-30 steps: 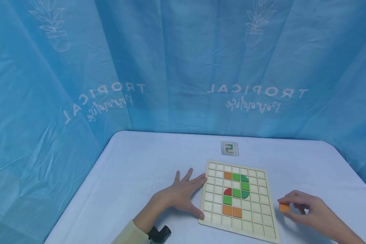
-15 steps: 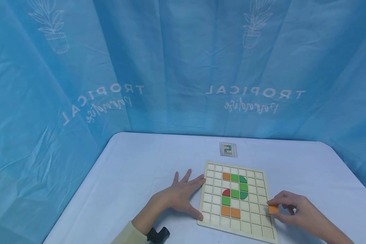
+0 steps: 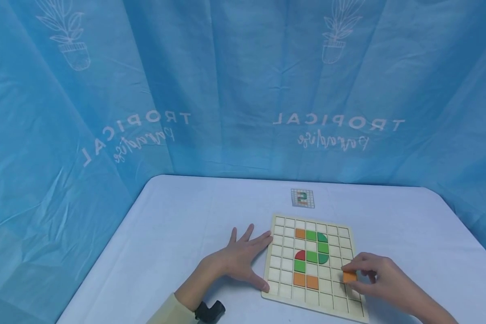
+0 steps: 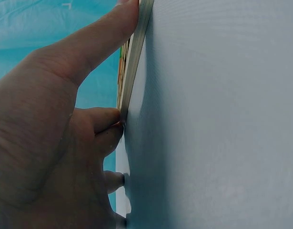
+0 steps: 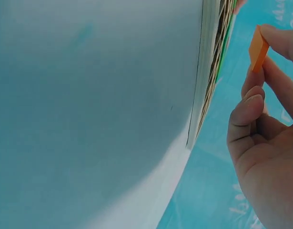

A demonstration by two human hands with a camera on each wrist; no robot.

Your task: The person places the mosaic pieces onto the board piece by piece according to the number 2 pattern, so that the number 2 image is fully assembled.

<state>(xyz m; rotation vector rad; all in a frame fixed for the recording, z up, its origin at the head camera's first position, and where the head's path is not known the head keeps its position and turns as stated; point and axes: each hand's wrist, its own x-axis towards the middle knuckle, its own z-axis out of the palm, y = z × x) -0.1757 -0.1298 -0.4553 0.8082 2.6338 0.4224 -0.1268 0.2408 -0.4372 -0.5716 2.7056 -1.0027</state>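
My right hand (image 3: 382, 276) pinches an orange square tile (image 3: 349, 276) between thumb and fingers, over the right side of a pale wooden grid board (image 3: 283, 290). In the right wrist view the orange tile (image 5: 258, 48) is held clear of the board edge (image 5: 203, 71). With fingers spread, my left hand (image 3: 240, 258) touches the board's left edge, thumb near its lower corner. In the left wrist view, thumb and fingertips meet the board's side (image 4: 136, 55). Set in the grid are green tiles (image 3: 312, 256), a red rounded tile (image 3: 300, 255) and orange tiles (image 3: 299, 279).
A small pattern card (image 3: 302, 198) lies behind the board, showing a coloured figure on a grid. Near the left forearm sits a black object (image 3: 210, 312). White cloth (image 3: 194, 216) covers the table, and a blue printed curtain (image 3: 235, 90) hangs around it.
My right hand has carried the orange tile leftward, from beside the board to above its right columns. My left hand stays at the board's left edge.
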